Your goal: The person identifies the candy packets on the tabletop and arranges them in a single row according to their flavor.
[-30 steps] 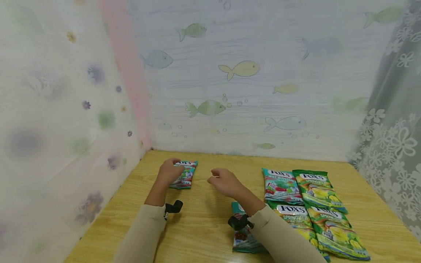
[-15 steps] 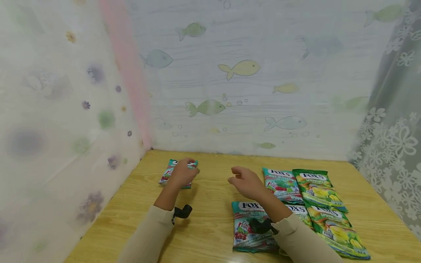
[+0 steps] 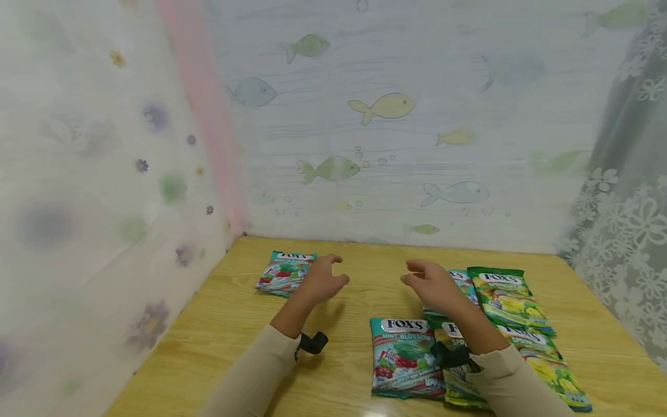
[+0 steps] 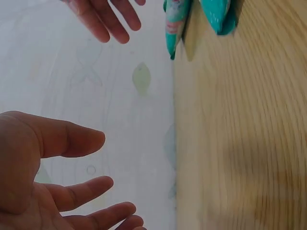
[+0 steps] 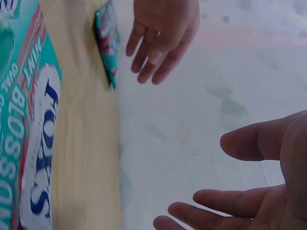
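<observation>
Nothing is in either hand. My left hand (image 3: 319, 282) hovers above the table, just right of a teal Fox's Mint Blossom candy bag (image 3: 283, 273), fingers apart. In the left wrist view the thumb and fingers of the left hand (image 4: 53, 167) are spread. My right hand (image 3: 433, 288) is raised over the right-hand group, partly covering another Mint Blossom bag (image 3: 465, 284). Its fingers look extended in the right wrist view, where a Mint Blossom bag (image 5: 29, 120) lies close by at the left. A front Mint Blossom bag (image 3: 403, 359) lies flat below the right hand.
Green and yellow Fox's Spring Tea bags lie at the right: one at the back (image 3: 509, 298), one at the front right (image 3: 557, 376), one partly under the right forearm (image 3: 458, 385). A fish-patterned wall covering (image 3: 385, 174) stands behind the wooden table (image 3: 323, 382).
Both hands have moved rightward. The left hand has passed across the left Mint Blossom bag, uncovering most of it. The right hand now covers part of the back Mint Blossom bag. The bags stay put.
</observation>
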A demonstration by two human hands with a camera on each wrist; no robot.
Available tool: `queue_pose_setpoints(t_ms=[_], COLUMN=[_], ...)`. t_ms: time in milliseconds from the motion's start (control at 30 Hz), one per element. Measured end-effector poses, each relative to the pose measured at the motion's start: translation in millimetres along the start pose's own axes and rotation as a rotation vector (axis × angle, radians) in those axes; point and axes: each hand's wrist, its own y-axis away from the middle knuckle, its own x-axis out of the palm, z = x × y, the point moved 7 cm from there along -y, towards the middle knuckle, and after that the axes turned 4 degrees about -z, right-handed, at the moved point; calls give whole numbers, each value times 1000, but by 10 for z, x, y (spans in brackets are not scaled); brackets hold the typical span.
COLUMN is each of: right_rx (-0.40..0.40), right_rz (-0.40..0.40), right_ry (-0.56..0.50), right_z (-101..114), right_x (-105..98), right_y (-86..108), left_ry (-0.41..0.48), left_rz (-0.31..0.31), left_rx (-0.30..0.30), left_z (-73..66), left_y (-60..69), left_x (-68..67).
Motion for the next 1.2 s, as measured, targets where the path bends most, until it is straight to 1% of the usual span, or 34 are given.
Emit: queue_pose_setpoints(t_ms=[233,400,633,867,1033,1200], right_rx=[1,42,108,135,143,171], right_rz=[-10,-11,45,61,69,76], right_ry=[20,18,12,34,62,74], right_z=[-86,-184,-326,-390,-426,-494], right_x=[-221,-336,-388,-455,-486,-529], right_y=[47,40,45,69,64,63], left_ry=[42,76,100,126,165,209], left_rz=[31,60,82,118,131,160], left_rx=[26,48,47,42,30,12], left_z=[-170,-268,-326,-385,-427,-485], left_y=[-36,-46,-62,-71,-90,-115], left_x=[218,353,527,704,825,975])
